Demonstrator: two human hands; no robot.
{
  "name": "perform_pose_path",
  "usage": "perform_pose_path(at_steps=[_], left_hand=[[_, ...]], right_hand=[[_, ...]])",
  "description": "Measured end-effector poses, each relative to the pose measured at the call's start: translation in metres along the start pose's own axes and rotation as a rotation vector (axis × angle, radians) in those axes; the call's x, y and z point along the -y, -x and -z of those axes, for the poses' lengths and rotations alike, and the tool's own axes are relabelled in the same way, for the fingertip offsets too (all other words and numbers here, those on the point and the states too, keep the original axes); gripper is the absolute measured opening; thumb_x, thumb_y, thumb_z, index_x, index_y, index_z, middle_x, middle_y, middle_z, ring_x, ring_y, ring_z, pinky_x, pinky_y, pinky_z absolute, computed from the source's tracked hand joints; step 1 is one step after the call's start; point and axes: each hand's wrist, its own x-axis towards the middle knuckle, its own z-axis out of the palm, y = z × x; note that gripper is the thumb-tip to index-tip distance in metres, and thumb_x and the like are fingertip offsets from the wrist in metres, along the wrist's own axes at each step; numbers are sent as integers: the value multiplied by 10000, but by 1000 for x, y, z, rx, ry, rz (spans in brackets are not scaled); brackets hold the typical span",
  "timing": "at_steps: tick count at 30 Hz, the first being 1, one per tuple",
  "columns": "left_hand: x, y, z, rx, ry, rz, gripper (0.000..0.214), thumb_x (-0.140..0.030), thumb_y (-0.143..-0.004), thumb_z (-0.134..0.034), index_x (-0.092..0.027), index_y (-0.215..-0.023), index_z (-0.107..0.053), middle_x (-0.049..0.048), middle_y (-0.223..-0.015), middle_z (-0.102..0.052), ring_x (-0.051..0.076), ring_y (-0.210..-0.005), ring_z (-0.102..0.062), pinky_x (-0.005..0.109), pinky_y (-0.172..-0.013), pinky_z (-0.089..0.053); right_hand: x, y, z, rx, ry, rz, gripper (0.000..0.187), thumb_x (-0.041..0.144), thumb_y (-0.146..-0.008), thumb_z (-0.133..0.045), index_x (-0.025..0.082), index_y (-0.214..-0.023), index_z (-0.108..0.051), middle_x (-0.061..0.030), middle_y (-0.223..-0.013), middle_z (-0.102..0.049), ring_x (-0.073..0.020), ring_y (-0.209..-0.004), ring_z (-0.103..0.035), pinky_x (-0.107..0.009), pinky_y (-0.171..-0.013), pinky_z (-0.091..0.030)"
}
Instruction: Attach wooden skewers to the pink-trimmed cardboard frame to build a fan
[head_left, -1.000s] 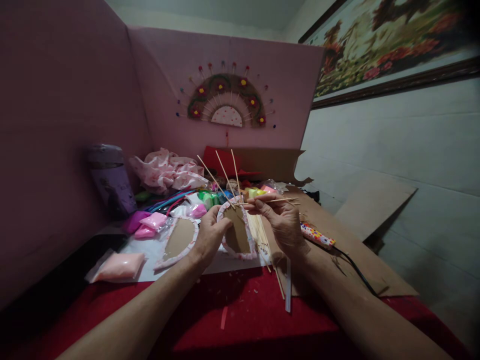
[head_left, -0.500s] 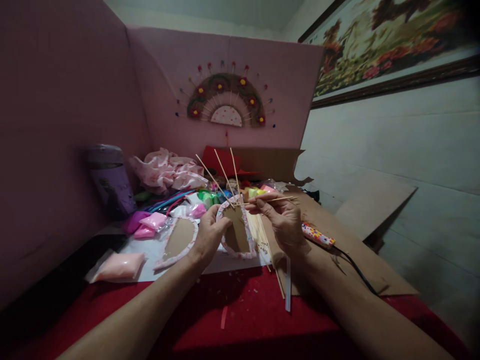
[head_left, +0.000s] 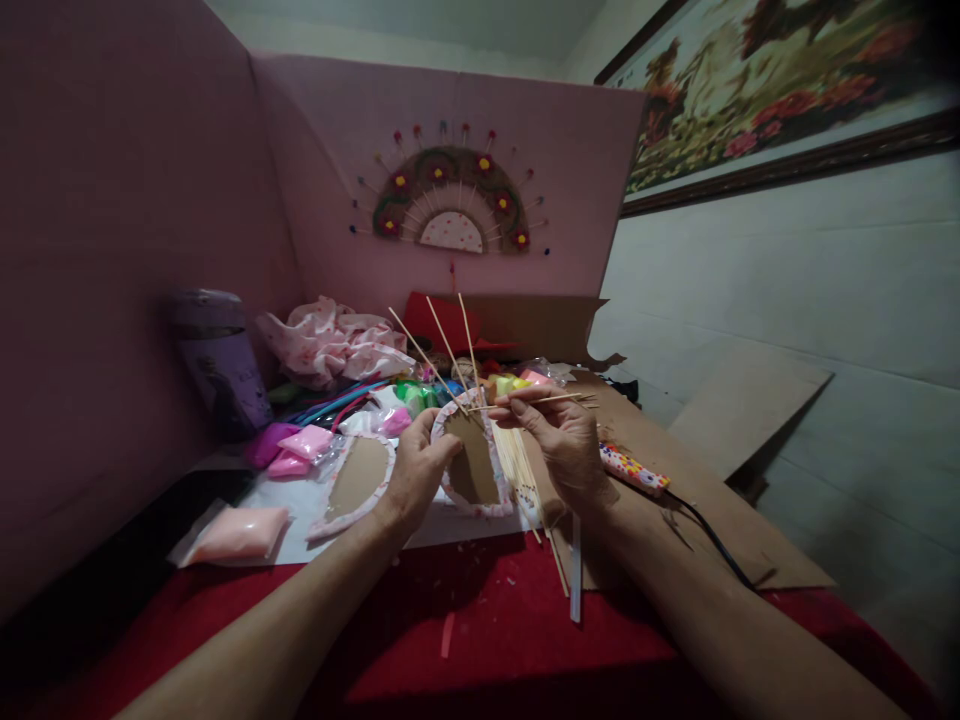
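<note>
My left hand [head_left: 421, 468] grips a half-round cardboard piece [head_left: 474, 462] by its left edge, thumb on the bare brown face. Pink-and-white cloth wraps the rim of the piece. Three thin wooden sticks [head_left: 444, 340] fan out from its upper edge. In the fingers of my right hand [head_left: 566, 440] is pinched another wooden stick [head_left: 551, 399], held almost level, its left tip at the sticks' base near the top edge. A second cloth-edged cardboard piece [head_left: 361, 478] lies left of my left hand. Beneath and right of the held piece is a bundle of wooden sticks [head_left: 517, 465].
A floral-handled glue gun [head_left: 634, 468] with a black cord lies on cardboard [head_left: 720, 530] at right, a clear glue stick [head_left: 575, 570] nearer. Bagged clay [head_left: 238, 532], pink cloth [head_left: 337, 340] and a purple tumbler [head_left: 219, 365] stand left. A decorated fan [head_left: 452, 200] hangs behind.
Almost nothing differs. The view has shifted very slightly, and both hands keep the same hold on the cardboard piece and the stick.
</note>
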Motion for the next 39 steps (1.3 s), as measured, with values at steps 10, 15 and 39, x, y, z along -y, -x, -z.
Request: perform_pose_path(at_steps=[10, 15, 39], left_hand=[[-1, 1, -1, -1, -1, 4, 156, -147, -601, -512, -153, -751, -557, -29, -653, -553, 115, -606, -476, 219, -575, -365], [-2, 1, -1, 8, 10, 4, 159, -155, -584, -520, -157, -737, -563, -32, -646, -557, 118, -606, -476, 220, -576, -366], [-2, 2, 0, 30, -31, -2, 190, -144, -596, -516, -151, -779, -568, -30, -665, -565, 121, -624, -473, 221, -582, -368]], right_hand=[[1, 3, -1, -5, -2, -2, 66, 236, -733, -657, 192, -768, -622, 1, -737, -690, -148, -655, -678, -334, -691, -567], [1, 4, 0, -32, 26, 51, 47, 227, -744, -643, 192, -768, -623, 1, -745, -690, -145, -641, -676, -331, -676, -562], [1, 2, 2, -12, 23, 55, 37, 209, -759, -630, 182, -774, -611, 4, -740, -681, -137, -636, -670, -315, -676, -551]])
